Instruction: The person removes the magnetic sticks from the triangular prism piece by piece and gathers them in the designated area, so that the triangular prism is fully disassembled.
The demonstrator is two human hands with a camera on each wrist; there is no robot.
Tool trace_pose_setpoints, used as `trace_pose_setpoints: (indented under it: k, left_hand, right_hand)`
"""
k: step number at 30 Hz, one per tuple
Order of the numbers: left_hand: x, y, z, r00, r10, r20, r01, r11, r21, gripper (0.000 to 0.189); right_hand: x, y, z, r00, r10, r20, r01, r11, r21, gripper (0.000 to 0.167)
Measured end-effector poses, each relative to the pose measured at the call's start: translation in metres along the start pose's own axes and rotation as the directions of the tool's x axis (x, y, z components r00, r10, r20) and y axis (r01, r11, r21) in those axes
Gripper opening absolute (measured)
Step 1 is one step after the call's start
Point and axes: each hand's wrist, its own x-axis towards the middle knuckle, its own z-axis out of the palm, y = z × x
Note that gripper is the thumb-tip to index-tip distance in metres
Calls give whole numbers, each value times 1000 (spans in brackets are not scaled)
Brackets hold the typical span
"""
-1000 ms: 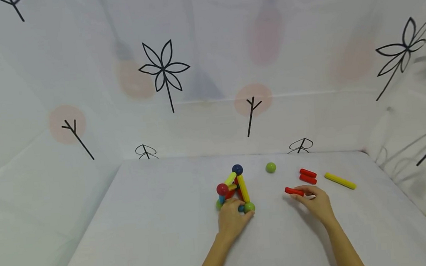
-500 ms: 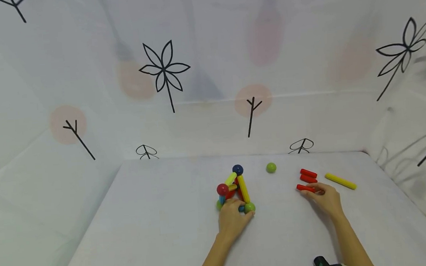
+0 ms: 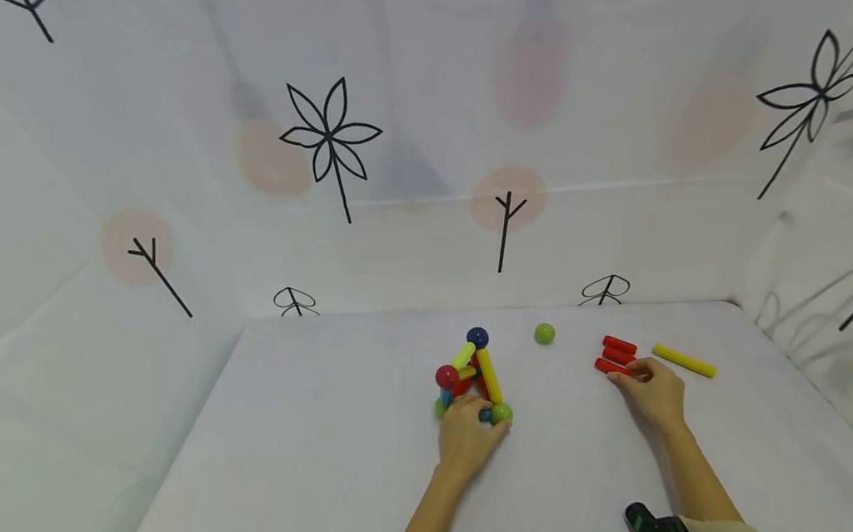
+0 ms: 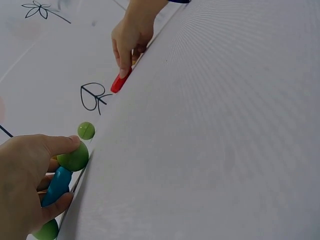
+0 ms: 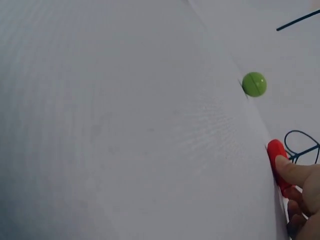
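A small frame of coloured rods and balls stands on the white table, with a dark blue ball (image 3: 477,338) at its top, a red ball (image 3: 447,376) at its left and a yellow rod (image 3: 489,375) down its right side. My left hand (image 3: 467,440) holds its near edge. In the left wrist view the thumb presses a green ball (image 4: 74,157) and the fingers lie around a blue rod (image 4: 58,187). My right hand (image 3: 658,394) pinches a red rod (image 5: 278,162) between thumb and fingers, right beside two other red rods (image 3: 619,345).
A loose green ball (image 3: 545,333) lies right of the frame, towards the back. Past the red rods lies a long yellow rod (image 3: 685,360). A black device (image 3: 653,524) sits at the right wrist. Patterned white cloth (image 3: 410,242) rises behind the table.
My right hand has carried the red rod to the right and lowered it beside the other two red rods. The left hand and the frame have stayed in place.
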Motion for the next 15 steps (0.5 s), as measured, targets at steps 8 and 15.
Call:
trace_pose_setpoints:
  k: [8, 15]
  left_hand:
    - [0, 1, -1, 1000, -11, 9, 11, 1000, 5, 33]
    - [0, 1, -1, 1000, -18, 16, 18, 1000, -6, 33]
  right_hand:
    - [3, -2, 2, 995, -25, -100, 26, 1000, 5, 35]
    - [4, -2, 5, 987, -25, -161, 30, 999, 29, 27]
